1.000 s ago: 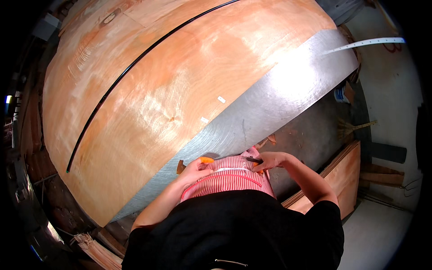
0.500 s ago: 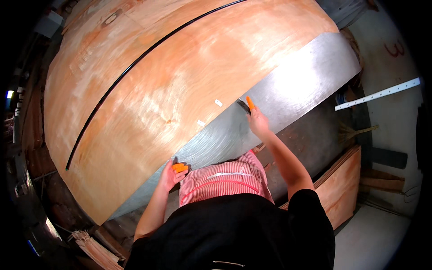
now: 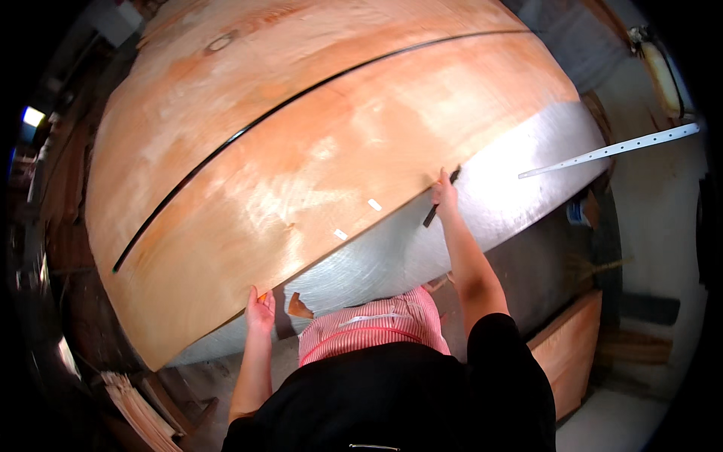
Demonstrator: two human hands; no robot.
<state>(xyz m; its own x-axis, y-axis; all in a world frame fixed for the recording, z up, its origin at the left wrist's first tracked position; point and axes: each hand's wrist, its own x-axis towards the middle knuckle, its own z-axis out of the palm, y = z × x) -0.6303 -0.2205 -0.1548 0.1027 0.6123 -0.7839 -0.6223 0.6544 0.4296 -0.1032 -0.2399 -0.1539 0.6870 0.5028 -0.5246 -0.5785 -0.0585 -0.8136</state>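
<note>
A large thin wood sheet [image 3: 301, 181] lies over a shiny metal surface [image 3: 520, 162], its near edge running diagonally before me. My left hand [image 3: 260, 310] is at this edge, thumb over the top, seemingly pinching it; orange shows at its fingertips. My right hand [image 3: 446, 194] is closed around a dark, flat, narrow tool [image 3: 431, 218] at the same edge, farther right; its exact kind is unclear. Beside my left hand a small brown scrap [image 3: 299, 305] shows against the metal. Two small white labels [image 3: 374, 204] stick to the sheet near its edge.
A long black strip [image 3: 237, 135] curves across the sheet. At right, a white perforated bar [image 3: 610, 148] reaches over the metal. Below it are a broom [image 3: 595, 266] and leaning wood boards [image 3: 568, 350]. Wood strips [image 3: 135, 410] lie at lower left.
My left hand has moved leftward to the sheet's edge. My right hand has shifted right along the edge, the dark tool turned in it. A brown scrap now shows beside my left hand.
</note>
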